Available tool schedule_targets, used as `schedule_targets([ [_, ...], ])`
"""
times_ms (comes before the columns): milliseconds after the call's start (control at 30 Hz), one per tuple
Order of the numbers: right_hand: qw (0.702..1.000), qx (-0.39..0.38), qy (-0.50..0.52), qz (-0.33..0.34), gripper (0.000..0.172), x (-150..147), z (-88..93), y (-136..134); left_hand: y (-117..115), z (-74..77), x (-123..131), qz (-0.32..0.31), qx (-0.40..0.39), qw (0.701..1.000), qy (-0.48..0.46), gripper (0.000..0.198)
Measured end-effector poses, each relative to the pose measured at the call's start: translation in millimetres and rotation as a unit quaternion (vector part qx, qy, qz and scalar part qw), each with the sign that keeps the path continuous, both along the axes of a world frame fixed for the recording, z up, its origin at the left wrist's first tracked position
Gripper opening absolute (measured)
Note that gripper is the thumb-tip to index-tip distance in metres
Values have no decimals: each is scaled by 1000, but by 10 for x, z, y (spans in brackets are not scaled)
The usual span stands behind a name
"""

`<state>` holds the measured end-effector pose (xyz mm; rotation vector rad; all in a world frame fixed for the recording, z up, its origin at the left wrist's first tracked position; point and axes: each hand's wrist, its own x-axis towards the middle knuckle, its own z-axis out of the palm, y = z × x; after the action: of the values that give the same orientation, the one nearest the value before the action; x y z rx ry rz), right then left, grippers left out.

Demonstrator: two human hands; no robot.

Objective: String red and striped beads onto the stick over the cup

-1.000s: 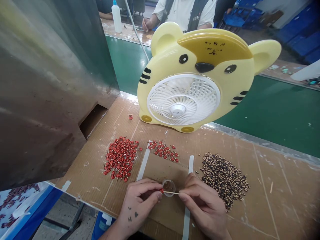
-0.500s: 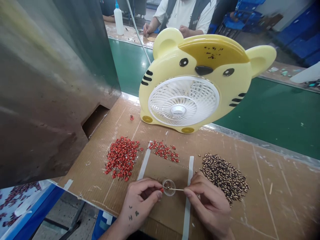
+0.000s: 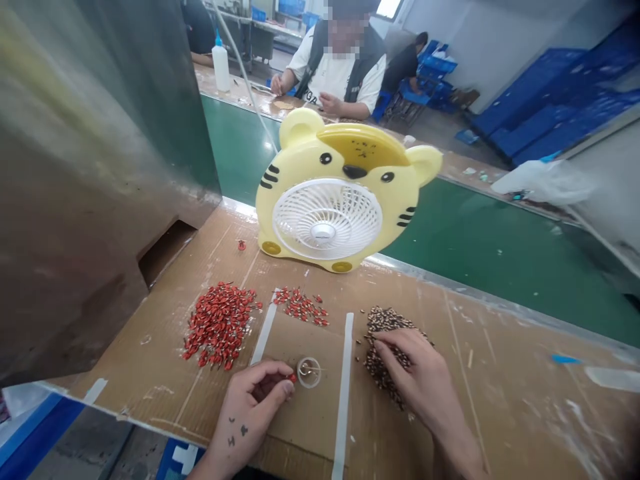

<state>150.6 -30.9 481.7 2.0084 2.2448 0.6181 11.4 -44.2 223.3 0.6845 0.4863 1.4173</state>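
Note:
My left hand point(image 3: 260, 403) is closed in a pinch on a small red piece point(image 3: 293, 378), just left of a small clear round cup point(image 3: 309, 373). A thin pale stick point(image 3: 320, 369) rests in the cup, its end sticking out over the rim. My right hand point(image 3: 415, 373) reaches over the pile of small black-and-tan pieces point(image 3: 383, 320), thumb and fingertips together on the pile; whether a piece is between them is too small to tell. A large pile of red pieces point(image 3: 220, 327) lies to the left, and a smaller group of red pieces point(image 3: 303, 305) lies behind the cup.
A yellow animal-shaped fan point(image 3: 340, 200) stands at the back of the cardboard-covered table point(image 3: 165, 400). On the left is a large metal housing point(image 3: 100, 167). White tape strips point(image 3: 343, 393) flank the cardboard mat. Across the green surface point(image 3: 480, 247) sits a person point(image 3: 340, 73) near a white bottle point(image 3: 221, 67).
My right hand has let go of the stick, which now rests in the cup, and has moved right onto the black-and-tan pile. My left hand still pinches the red piece. The view has shifted.

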Motion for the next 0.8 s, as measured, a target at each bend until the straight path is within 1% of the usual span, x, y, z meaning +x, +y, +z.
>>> schedule_targets([
  [67, 993, -86, -34, -80, 29, -16, 88, -7, 14, 15, -17, 12, 6, 1000, 10, 41],
  [100, 985, -125, -51, -103, 30, -34, 98, -12, 18, 19, -22, 13, 6, 1000, 14, 42],
  [167, 975, -173, -84, -115, 29, -67, 59, -18, 18, 18, -19, 11, 6, 1000, 17, 43],
  [267, 970, -181, -127, -101, 26, -70, -67, -2, 12, -1, 18, 6, 6, 1000, 6, 44],
  [333, 968, -182, -141, -103, 27, -45, -134, 23, 10, -19, 52, 2, 3, 1000, -4, 44],
  [400, 966, -186, -143, -105, 29, -16, -161, 44, 11, -36, 81, -2, 5, 1000, -10, 45],
  [500, 969, -183, -141, -89, 31, 15, -140, 34, 14, -51, 95, -5, 5, 1000, -8, 45],
  [567, 981, -157, -106, -47, 28, 5, -116, -9, 12, -45, 77, 0, -1, 1000, -15, 44],
  [633, 990, -123, -55, 39, 20, -48, -114, -73, 5, -27, 43, 4, -9, 999, -36, 41],
  [667, 989, -110, -35, 93, 15, -95, -128, -109, -1, -14, 24, 5, -10, 999, -47, 40],
  [733, 976, -106, -6, 189, 7, -217, -192, -182, -21, 16, -7, 7, -15, 998, -67, 38],
  [800, 959, -123, 40, 252, 13, -353, -295, -250, -52, 48, -21, 11, -17, 996, -81, 37],
])
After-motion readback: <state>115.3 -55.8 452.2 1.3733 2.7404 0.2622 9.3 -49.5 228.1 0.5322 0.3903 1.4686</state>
